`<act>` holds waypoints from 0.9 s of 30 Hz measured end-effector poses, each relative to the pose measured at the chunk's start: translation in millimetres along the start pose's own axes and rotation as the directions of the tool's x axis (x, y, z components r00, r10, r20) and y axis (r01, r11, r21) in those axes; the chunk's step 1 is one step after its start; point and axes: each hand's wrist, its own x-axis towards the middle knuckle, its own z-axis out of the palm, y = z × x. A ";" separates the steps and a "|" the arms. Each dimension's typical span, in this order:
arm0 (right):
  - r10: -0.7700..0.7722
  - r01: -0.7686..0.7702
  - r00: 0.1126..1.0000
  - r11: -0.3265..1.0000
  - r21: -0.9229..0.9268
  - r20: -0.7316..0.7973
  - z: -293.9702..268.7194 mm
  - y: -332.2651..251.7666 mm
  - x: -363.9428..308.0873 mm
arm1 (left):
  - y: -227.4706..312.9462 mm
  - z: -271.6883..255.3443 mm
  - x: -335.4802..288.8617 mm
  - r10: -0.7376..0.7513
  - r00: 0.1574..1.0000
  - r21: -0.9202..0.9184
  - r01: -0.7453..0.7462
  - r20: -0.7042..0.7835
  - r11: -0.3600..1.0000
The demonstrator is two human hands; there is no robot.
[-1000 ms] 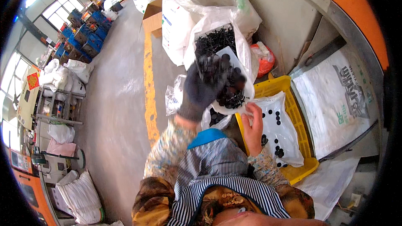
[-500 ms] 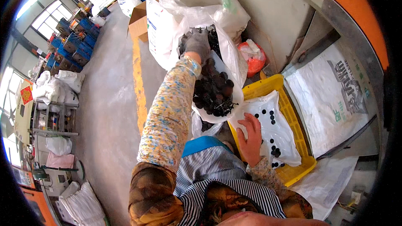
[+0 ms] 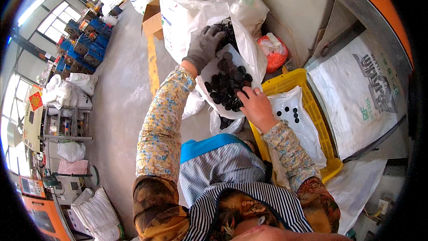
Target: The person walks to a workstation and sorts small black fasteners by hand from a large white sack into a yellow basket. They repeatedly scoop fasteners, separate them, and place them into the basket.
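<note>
Head view: left hand (image 3: 203, 48), in a grey glove, with fingers bent over thin black scraps (image 3: 228, 29) in the mouth of a white bag (image 3: 252, 51); hold on any scrap hidden by the glove, cannot tell; right hand (image 3: 259, 109), bare, with fingers half bent and slightly parted, fingertips at the black discs (image 3: 227, 82) by the right rim of a white tray (image 3: 209, 72); pinch or mere touch, cannot tell. Possible faults: tipping of the tray, from uneven pressure on the rim above a soft bag; spilling of discs over the near edge, from raking too hard; mixing of scraps with discs, from closeness of the two heaps; scattering of loose discs on the white plastic (image 3: 307, 138) in the yellow basket (image 3: 290, 78), from a bump by the right sleeve (image 3: 292, 149). Appearance of discs: small, round, dark, some brownish; heaped and overlapping in the tray, mostly toward the near end.
</note>
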 end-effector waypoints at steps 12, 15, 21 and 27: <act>0.026 -0.029 0.993 0.999 -0.024 -0.116 22.9 6.4 21.2 | 11.4 -14.5 -9.7 0.020 0.964 0.235 0.045 -0.265 0.971; 0.127 -0.119 0.991 0.984 0.134 -0.051 10.1 14.9 20.5 | 39.7 -21.2 -40.0 0.025 0.982 0.134 0.001 -0.190 0.991; 0.184 -0.168 0.982 0.958 0.231 -0.051 6.2 25.1 26.4 | 91.4 -13.0 -103.2 -0.153 0.936 -0.094 0.191 0.316 0.977; 0.241 -0.177 0.963 0.905 0.386 -0.122 1.0 26.0 28.5 | 95.4 14.1 -100.5 -0.188 0.904 0.022 0.195 0.383 0.981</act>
